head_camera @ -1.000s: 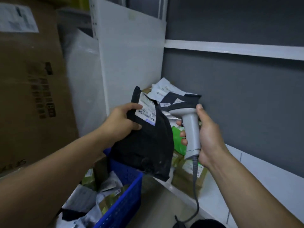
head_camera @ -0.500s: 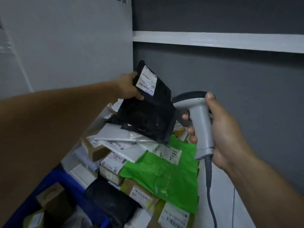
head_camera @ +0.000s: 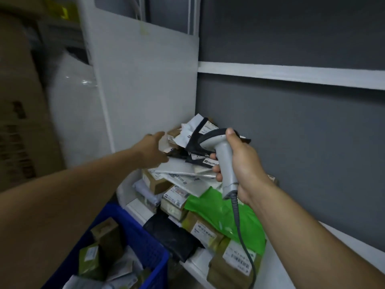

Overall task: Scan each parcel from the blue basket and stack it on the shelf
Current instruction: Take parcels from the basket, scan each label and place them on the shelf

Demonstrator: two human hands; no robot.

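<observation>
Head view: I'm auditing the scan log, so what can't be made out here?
Label on the brown cardboard box: print too small and blurred.
Blue plastic basket: cut by the bottom edge, left forearm covers its left side.
Grey handheld scanner: window faces away; right hand wraps the grip.
Left hand: fingertips blurred; contact with the pile of parcels unclear.

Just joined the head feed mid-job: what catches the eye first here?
The grey barcode scanner, gripped upright in the right hand, sits centre frame with its cable trailing down. Behind it a jumbled pile of parcels fills the shelf corner, a bright green mailer on its near side, and the open left hand reaches toward the pile's top. The blue basket, holding more parcels, is at lower left.
</observation>
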